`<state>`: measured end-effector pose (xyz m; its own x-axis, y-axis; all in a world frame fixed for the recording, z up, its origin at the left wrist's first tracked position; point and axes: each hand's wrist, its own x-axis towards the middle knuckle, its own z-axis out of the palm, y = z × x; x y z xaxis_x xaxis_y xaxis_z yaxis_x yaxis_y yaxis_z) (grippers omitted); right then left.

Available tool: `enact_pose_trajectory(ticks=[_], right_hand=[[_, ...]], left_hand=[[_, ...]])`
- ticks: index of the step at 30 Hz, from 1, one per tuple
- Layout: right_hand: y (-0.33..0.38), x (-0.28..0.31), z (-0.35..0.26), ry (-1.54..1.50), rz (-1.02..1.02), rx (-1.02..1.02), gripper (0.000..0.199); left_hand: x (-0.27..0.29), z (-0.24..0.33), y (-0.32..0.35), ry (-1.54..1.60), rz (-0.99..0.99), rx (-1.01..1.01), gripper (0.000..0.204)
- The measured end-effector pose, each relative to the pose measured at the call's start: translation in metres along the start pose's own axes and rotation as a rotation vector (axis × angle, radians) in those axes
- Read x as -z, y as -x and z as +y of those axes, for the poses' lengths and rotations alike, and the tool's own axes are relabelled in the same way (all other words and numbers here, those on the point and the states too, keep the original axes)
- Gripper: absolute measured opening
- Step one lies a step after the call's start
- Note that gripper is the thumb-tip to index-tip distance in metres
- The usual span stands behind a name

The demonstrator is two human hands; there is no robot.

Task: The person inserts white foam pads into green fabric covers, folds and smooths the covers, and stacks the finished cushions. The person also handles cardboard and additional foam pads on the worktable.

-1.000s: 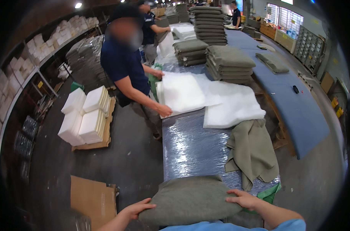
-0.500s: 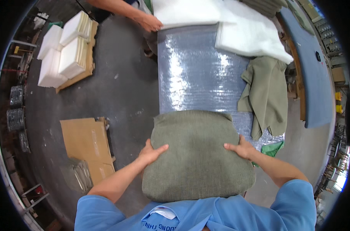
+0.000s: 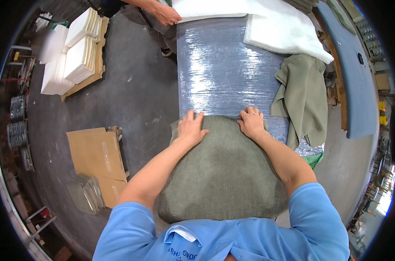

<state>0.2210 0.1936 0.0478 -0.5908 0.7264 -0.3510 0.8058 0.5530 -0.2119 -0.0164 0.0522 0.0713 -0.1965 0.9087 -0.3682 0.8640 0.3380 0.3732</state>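
Observation:
A grey-green fabric cushion (image 3: 225, 169) lies on the near end of a table wrapped in shiny plastic film (image 3: 219, 74). My left hand (image 3: 190, 127) lies flat on the cushion's far left corner, fingers spread. My right hand (image 3: 251, 122) presses on its far right corner, fingers curled over the edge. Both forearms reach across the cushion from my blue shirt.
A loose olive fabric cover (image 3: 302, 95) hangs over the table's right side. White foam pads (image 3: 288, 32) lie at the far end, where another person's hand (image 3: 166, 15) rests. Foam blocks on a pallet (image 3: 73, 52) and flat cardboard (image 3: 96, 152) are on the floor at left.
The view has tilted further down over the table. The cushion has come closer to me, and both hands have shifted from its sides to its far corners.

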Motion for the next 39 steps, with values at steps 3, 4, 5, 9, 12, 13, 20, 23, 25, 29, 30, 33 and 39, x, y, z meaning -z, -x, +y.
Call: enact_pose_trajectory(ticks=[3,4,5,9,12,13,20,23,25,29,30,33,39], right_hand=[[-0.003,0.004,0.005,-0.146,0.133,0.039,0.017],[0.002,0.007,0.010,-0.155,0.245,0.092,0.013],[0.007,0.008,0.010,-0.129,0.212,0.101,0.014],[0.011,0.021,-0.001,-0.136,0.023,-0.001,0.021],[-0.017,0.028,-0.010,-0.168,-0.249,-0.161,0.027],[-0.024,0.029,-0.013,-0.169,-0.356,-0.203,0.029],[-0.040,-0.027,-0.028,-0.793,-0.137,-0.492,0.029],[-0.030,-0.036,-0.039,-0.730,0.180,-0.419,0.027],[-0.034,-0.040,-0.041,-0.695,0.234,-0.420,0.025],[-0.036,-0.039,-0.044,-0.697,0.277,-0.399,0.023],[-0.038,-0.037,-0.043,-0.690,0.287,-0.394,0.023],[-0.035,-0.027,-0.042,-0.651,0.276,-0.347,0.023],[0.033,0.057,-0.052,-0.508,-0.527,0.532,0.064]], left_hand=[[-0.014,0.022,-0.025,0.036,-0.086,0.022,0.056],[-0.015,0.030,-0.032,0.060,-0.166,0.082,0.051],[-0.015,0.036,-0.034,0.085,-0.246,0.141,0.046],[-0.036,0.041,-0.035,0.160,-0.070,0.230,0.022],[-0.043,0.042,-0.040,0.256,0.105,0.244,0.020],[-0.047,0.040,-0.041,0.260,0.152,0.220,0.020],[-0.064,0.030,-0.052,0.301,0.310,0.144,0.018],[-0.065,0.030,-0.052,0.328,0.260,0.192,0.021],[-0.063,0.032,-0.055,0.304,0.231,0.197,0.023],[-0.053,0.037,-0.056,0.276,0.229,0.179,0.024],[-0.050,0.038,-0.056,0.255,0.209,0.171,0.023],[-0.032,0.045,-0.054,0.226,0.126,0.152,0.024],[0.010,0.015,-0.004,0.463,-0.044,-0.105,0.068]])
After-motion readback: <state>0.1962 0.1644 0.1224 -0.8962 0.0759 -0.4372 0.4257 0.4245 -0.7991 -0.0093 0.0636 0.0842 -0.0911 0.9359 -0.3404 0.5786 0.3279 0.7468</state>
